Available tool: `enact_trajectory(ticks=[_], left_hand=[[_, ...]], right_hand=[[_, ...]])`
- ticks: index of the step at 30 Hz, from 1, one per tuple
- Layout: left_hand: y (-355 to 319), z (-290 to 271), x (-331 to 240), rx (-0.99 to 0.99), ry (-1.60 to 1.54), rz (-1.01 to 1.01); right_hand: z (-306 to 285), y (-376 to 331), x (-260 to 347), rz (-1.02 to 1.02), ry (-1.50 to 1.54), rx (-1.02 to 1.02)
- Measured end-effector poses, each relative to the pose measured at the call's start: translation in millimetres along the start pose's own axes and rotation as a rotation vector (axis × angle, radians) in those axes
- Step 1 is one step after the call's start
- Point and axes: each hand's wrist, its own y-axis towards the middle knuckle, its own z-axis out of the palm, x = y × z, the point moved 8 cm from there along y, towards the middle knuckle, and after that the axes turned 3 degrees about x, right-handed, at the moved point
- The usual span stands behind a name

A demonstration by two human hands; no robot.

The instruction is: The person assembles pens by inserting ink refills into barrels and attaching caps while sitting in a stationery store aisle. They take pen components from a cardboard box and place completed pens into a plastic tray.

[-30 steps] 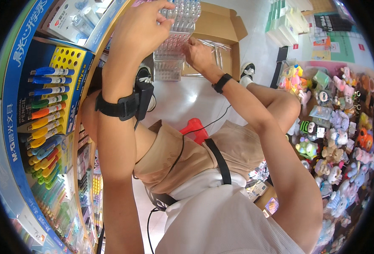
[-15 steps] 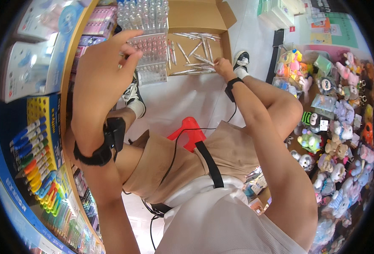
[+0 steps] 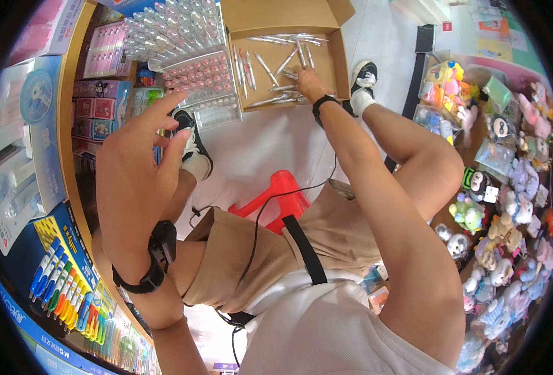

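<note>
My right hand [image 3: 311,85] reaches into an open cardboard box [image 3: 245,12] where several slim silvery pens [image 3: 265,69] lie loose at various angles. Its fingers are closed around what looks like a pen; the fingertips are partly hidden. My left hand [image 3: 140,150] is raised beside a clear tiered pen stand [image 3: 217,112], fingers apart and nothing seen in them. Clear-capped pens [image 3: 173,28] fill the stand's back tier, and a pink-topped group [image 3: 201,75] sits in the middle one. The stand is next to the box's left wall.
A wooden-edged shelf [image 3: 70,75] with boxed stationery and coloured markers [image 3: 70,294] runs along my left. Plush toys [image 3: 508,231] hang at the right. A red plastic stool [image 3: 279,187] shows beneath me, and a black cable [image 3: 258,231] crosses my lap.
My right hand has shifted left and farther into the box, over the pens. My left hand has drawn down slightly and away from the stand. The whole view has shifted a little.
</note>
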Motion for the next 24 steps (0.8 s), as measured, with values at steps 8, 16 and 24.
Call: enact_trajectory(ticks=[8,16,24], left_hand=[[-4.3,8.6,3.7,-0.018,-0.033,-0.009],[-6.9,8.2,-1.9,-0.040,0.007,0.091],[-8.8,13.4,-6.5,-0.096,0.094,0.223]], right_hand=[[-1.2,-12.5,27.7,-0.062,-0.074,-0.014],[10.6,-17.9,19.8,-0.088,-0.228,0.157],[-50.2,-32.6,10.9,-0.050,0.031,0.012]])
